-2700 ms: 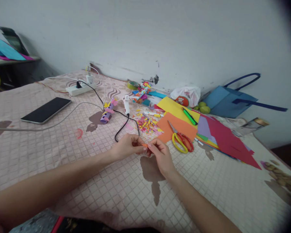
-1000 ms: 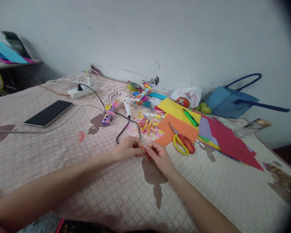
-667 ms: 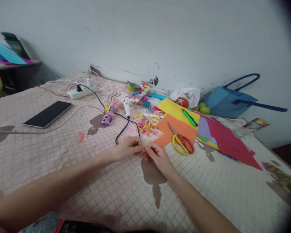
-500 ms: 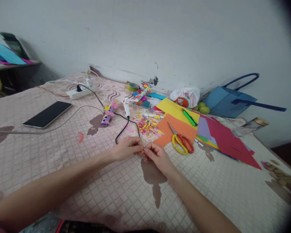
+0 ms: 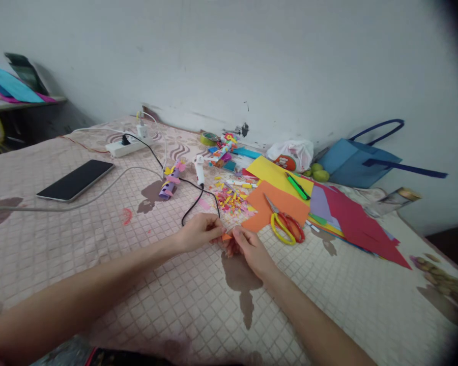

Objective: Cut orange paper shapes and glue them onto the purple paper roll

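Between my two hands is a small piece of orange paper (image 5: 226,237), mostly covered by my fingers. My left hand (image 5: 201,232) pinches its left side, while my right hand (image 5: 250,249) grips the right side with thumb and fingers. Just beyond them lies a heap of tiny paper scraps (image 5: 232,199) in pink, yellow and red. A white glue gun (image 5: 199,171) with a black cord stands behind my left hand. To the right, scissors (image 5: 286,227) with yellow and red handles rest partly on an orange sheet (image 5: 265,201).
A decorated purple paper roll (image 5: 169,186), a tablet (image 5: 76,180) and a power strip (image 5: 127,146) lie leftward, with cords between. A green cutter (image 5: 297,186) lies on a yellow sheet (image 5: 265,169). Red paper (image 5: 361,229) and a blue bag (image 5: 356,161) are at the right.
My right hand has shifted slightly right, away from my left, and more of the orange paper shows between them. The view has moved very slightly.
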### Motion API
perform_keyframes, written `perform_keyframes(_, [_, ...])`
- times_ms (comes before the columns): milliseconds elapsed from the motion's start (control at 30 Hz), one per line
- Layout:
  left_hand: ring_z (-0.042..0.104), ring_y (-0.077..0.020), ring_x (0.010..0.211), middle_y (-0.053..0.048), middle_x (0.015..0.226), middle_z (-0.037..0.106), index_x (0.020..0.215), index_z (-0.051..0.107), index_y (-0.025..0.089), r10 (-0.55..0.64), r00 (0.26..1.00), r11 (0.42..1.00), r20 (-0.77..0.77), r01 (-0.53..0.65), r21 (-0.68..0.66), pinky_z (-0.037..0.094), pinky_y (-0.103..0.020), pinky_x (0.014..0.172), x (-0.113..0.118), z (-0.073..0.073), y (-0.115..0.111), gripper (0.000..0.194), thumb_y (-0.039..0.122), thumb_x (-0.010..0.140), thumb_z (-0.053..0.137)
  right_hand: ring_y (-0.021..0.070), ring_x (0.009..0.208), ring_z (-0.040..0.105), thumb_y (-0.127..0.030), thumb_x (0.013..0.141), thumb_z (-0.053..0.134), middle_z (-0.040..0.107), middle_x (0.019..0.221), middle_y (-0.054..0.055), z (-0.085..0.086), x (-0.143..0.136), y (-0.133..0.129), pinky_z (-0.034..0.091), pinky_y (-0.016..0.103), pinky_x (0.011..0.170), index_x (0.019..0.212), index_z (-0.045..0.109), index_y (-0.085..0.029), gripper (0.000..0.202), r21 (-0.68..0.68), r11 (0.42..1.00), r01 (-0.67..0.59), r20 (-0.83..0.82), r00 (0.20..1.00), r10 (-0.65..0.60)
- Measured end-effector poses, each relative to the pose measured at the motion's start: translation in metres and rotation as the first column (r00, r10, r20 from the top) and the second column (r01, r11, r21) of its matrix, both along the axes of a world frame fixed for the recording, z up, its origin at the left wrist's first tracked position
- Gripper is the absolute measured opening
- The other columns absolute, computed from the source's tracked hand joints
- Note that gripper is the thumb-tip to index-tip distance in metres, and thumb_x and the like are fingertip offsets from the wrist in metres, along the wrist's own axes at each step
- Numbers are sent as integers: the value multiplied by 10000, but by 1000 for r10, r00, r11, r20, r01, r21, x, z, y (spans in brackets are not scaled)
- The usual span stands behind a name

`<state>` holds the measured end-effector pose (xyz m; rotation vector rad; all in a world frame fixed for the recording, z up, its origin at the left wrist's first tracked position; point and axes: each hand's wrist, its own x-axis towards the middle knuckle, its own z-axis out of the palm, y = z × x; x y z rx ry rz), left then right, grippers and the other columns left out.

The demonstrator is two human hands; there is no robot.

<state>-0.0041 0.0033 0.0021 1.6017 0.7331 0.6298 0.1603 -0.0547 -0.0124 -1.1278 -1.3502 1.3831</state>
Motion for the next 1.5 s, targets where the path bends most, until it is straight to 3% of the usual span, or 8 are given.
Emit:
perform_keyframes(533, [476, -66, 502, 18, 576, 553, 686, 509, 128, -136, 988, 977, 73, 146, -154, 361, -194, 482, 3, -4, -2, 301, 409, 716, 614, 89, 500, 471, -431, 837, 477, 508, 606, -34, 1, 7, 3, 383, 210, 491, 734, 508, -187, 266, 54, 994, -99, 117, 989, 92])
perform_keyframes(667, [508, -75, 512, 5, 589, 583, 688, 513, 126, -84, 994, 977, 62, 95, -191, 394, -206, 509, 3, -6, 0, 304, 401, 690, 642, 108, 528, 496, -431, 852, 433, 518, 614, -20, 7, 24, 13, 396, 224, 509, 738, 520, -185, 285, 128, 986, -106, 283, 957, 67])
perform_keyframes(733, [518, -75, 512, -1, 596, 599, 673, 506, 129, -24, 997, 974, 71, 39, -223, 407, -207, 520, 4, -4, 1, 302, 391, 675, 657, 129, 560, 512, -432, 842, 436, 537, 635, -5, 12, 51, 22, 394, 240, 527, 732, 525, -188, 282, 253, 967, 39, 434, 888, -149])
perform_keyframes(833, [527, -77, 525, -11, 615, 617, 652, 497, 131, 64, 994, 961, 83, -39, -273, 424, -209, 535, 4, 1, 1, 296, 371, 665, 668, 160, 593, 519, -431, 790, 496, 561, 634, 17, 16, 106, 35, 369, 266, 561, 699, 522, -189, 260, 482, 845, 233, 666, 529, -526])
perform_keyframes(933, [529, -78, 527, -14, 621, 622, 647, 505, 130, 120, 989, 949, 91, -87, -304, 426, -209, 539, 5, 4, 1, 281, 356, 661, 672, 176, 596, 528, -460, 669, 610, 570, 630, 28, 10, 155, 40, 345, 261, 539, 670, 496, -187, 296, 462, 843, 274, 813, 250, -526])
perform_keyframes(1100, [533, -86, 532, -16, 625, 629, 649, 523, 135, 160, 982, 938, 96, -122, -324, 429, -218, 544, 6, 2, 1, 259, 347, 657, 672, 166, 569, 525, -533, 630, 607, 578, 639, 27, -5, 175, 40, 303, 238, 485, 698, 498, -181, 375, 331, 912, 243, 912, 166, -376])
perform_keyframes(1333, [551, -93, 562, -23, 653, 641, 665, 533, 137, 159, 982, 936, 99, -119, -330, 438, -231, 579, 4, -2, 3, 252, 354, 671, 662, 178, 562, 538, -498, 776, 440, 594, 609, 72, -1, 171, 44, 272, 255, 477, 619, 521, -174, 369, 315, 887, 336, 929, 81, -361])
perform_keyframes(1500, [550, -94, 551, -26, 647, 641, 656, 534, 136, 166, 983, 939, 83, -132, -317, 428, -226, 563, 5, -1, 2, 257, 358, 665, 664, 167, 562, 539, -564, 701, 524, 606, 626, 45, 1, 171, 41, 283, 238, 474, 664, 526, -181, 384, 295, 909, 294, 930, 130, -343])
